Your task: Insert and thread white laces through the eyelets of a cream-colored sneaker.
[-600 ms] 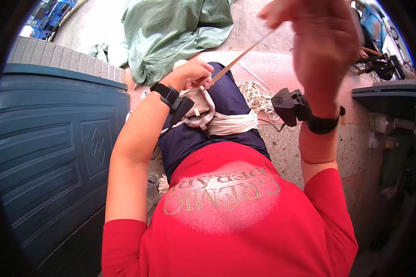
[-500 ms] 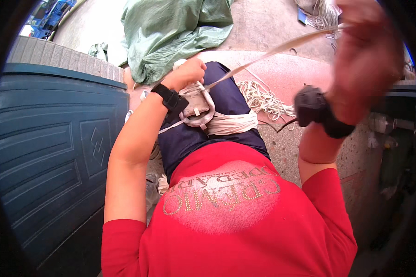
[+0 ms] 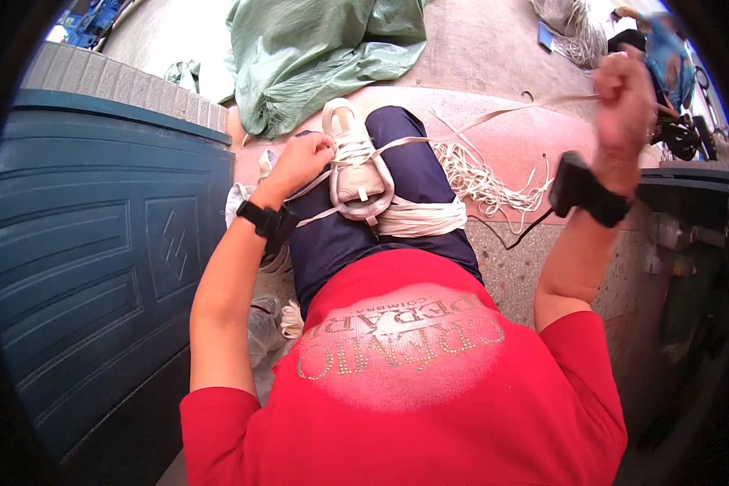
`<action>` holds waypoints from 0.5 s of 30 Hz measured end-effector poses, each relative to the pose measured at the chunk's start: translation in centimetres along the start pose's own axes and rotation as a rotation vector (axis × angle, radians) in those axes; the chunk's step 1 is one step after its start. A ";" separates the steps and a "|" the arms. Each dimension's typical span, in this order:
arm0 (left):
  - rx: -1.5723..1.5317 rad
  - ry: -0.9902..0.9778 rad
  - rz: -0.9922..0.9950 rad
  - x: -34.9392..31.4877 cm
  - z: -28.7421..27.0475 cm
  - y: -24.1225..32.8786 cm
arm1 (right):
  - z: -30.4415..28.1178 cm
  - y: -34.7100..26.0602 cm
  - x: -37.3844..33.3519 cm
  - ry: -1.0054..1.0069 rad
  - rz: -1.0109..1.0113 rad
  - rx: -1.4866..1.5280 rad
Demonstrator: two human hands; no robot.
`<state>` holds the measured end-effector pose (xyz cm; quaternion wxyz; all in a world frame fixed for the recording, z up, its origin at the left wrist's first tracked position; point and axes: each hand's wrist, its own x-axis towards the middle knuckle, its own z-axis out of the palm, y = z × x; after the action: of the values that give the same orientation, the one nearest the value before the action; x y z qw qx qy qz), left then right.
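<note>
A pale beige shoe rests across my lap between my thighs, its opening toward me and white laces crossing its front. My right hand, raised at the far right, is closed on a shoelace that runs in a long, slightly slack line from the shoe. My left hand is just left of the shoe, fingers pinched; a lace strand passes beside it, and its fingertips seem to grip lace. A bundle of white laces lies over my right thigh.
Loose laces lie heaped on the floor right of my leg. A green tarp is ahead, a blue panelled door at left. A clear plastic bag sits by my left hip. Another person is at the far right.
My right hand has come lower and a little nearer, still with the lace. My left hand has shifted left off the shoe's front, so more of the shoe shows.
</note>
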<state>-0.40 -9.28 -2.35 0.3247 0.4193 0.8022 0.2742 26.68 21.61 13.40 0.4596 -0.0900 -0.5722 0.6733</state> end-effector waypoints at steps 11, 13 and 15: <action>-0.318 0.011 -0.097 -2.0 0.4 -1.5 | 16.8 18.7 -15.0 -0.695 0.193 -1.018; -0.568 0.018 -0.191 -2.2 0.5 -1.7 | 17.5 19.9 -15.8 -0.693 0.108 -1.087; -0.588 0.049 -0.225 -2.4 0.6 -2.0 | 18.3 20.2 -16.1 -0.667 0.103 -1.193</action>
<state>0.11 -12.19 -3.41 0.4408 0.2092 0.7377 0.4666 13.47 -1.02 -4.32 0.0978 -0.1426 -0.9512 0.2557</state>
